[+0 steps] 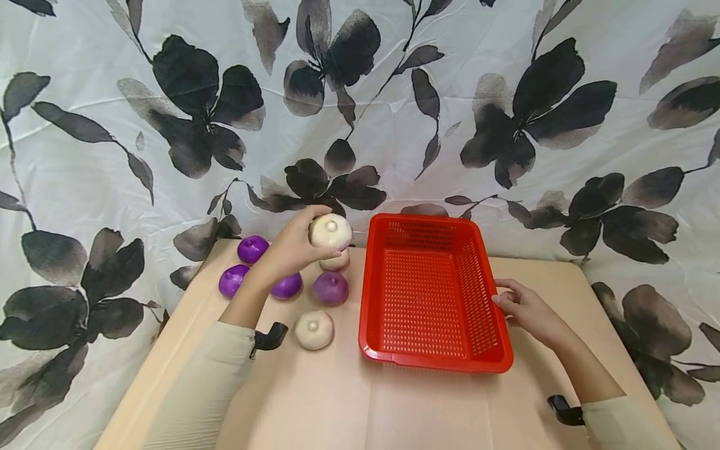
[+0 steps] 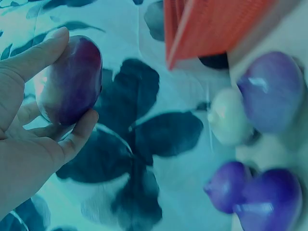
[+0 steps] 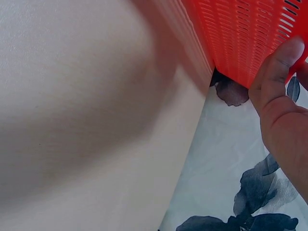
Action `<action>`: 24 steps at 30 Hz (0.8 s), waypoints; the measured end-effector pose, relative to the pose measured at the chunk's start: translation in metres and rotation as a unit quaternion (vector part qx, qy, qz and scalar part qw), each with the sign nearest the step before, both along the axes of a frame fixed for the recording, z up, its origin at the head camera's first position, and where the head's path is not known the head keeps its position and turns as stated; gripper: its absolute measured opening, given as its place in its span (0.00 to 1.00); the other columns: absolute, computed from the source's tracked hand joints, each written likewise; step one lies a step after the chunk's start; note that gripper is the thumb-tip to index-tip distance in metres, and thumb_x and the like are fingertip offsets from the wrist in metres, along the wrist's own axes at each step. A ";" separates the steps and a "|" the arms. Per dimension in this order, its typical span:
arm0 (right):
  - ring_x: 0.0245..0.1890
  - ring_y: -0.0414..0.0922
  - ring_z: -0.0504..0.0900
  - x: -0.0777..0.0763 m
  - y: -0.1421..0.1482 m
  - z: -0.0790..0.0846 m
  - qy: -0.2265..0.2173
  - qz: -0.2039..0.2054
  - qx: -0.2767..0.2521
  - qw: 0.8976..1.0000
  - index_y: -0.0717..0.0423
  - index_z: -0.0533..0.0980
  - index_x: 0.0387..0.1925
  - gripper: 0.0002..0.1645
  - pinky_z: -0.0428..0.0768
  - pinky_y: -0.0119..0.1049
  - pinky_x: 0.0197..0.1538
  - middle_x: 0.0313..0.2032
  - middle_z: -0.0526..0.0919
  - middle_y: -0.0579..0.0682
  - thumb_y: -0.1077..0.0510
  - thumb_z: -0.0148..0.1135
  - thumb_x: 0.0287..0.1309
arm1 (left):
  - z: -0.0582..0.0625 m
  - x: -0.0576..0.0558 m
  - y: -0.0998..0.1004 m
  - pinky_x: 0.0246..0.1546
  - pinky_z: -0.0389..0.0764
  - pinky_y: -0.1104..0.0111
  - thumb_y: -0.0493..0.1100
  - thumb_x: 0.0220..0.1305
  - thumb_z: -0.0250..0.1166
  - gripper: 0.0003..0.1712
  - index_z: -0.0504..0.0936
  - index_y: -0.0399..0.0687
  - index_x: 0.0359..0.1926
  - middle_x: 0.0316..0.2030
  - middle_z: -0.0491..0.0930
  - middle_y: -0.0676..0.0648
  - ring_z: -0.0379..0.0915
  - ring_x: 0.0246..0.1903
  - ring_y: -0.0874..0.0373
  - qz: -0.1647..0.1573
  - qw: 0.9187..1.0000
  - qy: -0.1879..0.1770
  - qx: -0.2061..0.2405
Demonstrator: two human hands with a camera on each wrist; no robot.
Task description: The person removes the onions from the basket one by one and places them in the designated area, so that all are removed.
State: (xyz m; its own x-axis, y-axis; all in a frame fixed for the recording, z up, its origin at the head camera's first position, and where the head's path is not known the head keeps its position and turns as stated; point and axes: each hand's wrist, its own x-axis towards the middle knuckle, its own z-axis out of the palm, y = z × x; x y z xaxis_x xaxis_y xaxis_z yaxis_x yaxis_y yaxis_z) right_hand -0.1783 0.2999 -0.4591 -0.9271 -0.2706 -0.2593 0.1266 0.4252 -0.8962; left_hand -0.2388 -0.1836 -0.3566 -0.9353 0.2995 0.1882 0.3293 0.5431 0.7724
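Observation:
My left hand holds a two-tone onion up between thumb and fingers, left of a red plastic basket. Its pale, knobbed side faces the head camera, while the left wrist view shows its purple side. Over at the basket's right edge, my right hand grips the rim; the right wrist view has the thumb pressed on the perforated wall. Nothing lies inside the basket. Just beneath the held onion sits a pale onion, partly covered by it. A purple onion rests in front of that one.
Another pale onion lies nearer on the beige table. More purple onions stand behind and beside my left forearm, one partly hidden by it. A floral cloth hangs right behind the table's back edge.

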 end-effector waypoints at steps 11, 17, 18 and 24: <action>0.40 0.46 0.87 -0.001 -0.001 0.001 -0.002 -0.005 0.009 1.000 0.68 0.56 0.75 0.36 0.88 0.38 0.42 0.46 0.82 0.63 0.53 0.55 0.77 | -0.022 0.022 -0.052 0.57 0.80 0.50 0.43 0.52 0.82 0.48 0.68 0.43 0.71 0.63 0.76 0.39 0.77 0.58 0.42 0.033 0.998 -0.044 -0.029; 0.40 0.45 0.87 -0.001 -0.001 0.002 -0.006 -0.007 0.005 1.000 0.67 0.56 0.75 0.36 0.88 0.37 0.42 0.47 0.82 0.65 0.54 0.55 0.77 | -0.042 0.028 -0.080 0.56 0.78 0.53 0.36 0.51 0.81 0.45 0.72 0.40 0.70 0.62 0.76 0.39 0.76 0.56 0.43 -0.011 0.998 -0.066 -0.021; 0.40 0.45 0.87 -0.001 -0.001 0.002 -0.006 -0.008 0.004 1.000 0.68 0.56 0.75 0.36 0.88 0.38 0.42 0.47 0.82 0.65 0.54 0.55 0.77 | -0.045 0.028 -0.085 0.56 0.78 0.54 0.36 0.51 0.81 0.45 0.72 0.39 0.69 0.62 0.76 0.39 0.76 0.56 0.44 -0.020 0.997 -0.068 -0.021; 0.40 0.45 0.87 -0.002 -0.001 0.002 -0.007 -0.007 0.003 1.000 0.68 0.56 0.75 0.36 0.88 0.37 0.42 0.46 0.82 0.65 0.54 0.55 0.77 | -0.063 0.034 -0.114 0.48 0.79 0.66 0.41 0.50 0.83 0.44 0.74 0.43 0.68 0.58 0.79 0.41 0.75 0.49 0.50 -0.038 0.995 -0.085 -0.044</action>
State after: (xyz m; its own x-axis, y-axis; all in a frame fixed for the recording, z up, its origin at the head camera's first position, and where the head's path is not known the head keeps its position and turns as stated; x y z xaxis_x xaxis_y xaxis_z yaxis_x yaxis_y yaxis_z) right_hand -0.1805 0.2985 -0.4573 -0.9267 -0.2570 -0.2743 0.1453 0.4281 -0.8920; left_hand -0.2043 -0.2972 -0.4198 -0.9252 0.3794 -0.0001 0.2414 0.5890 0.7713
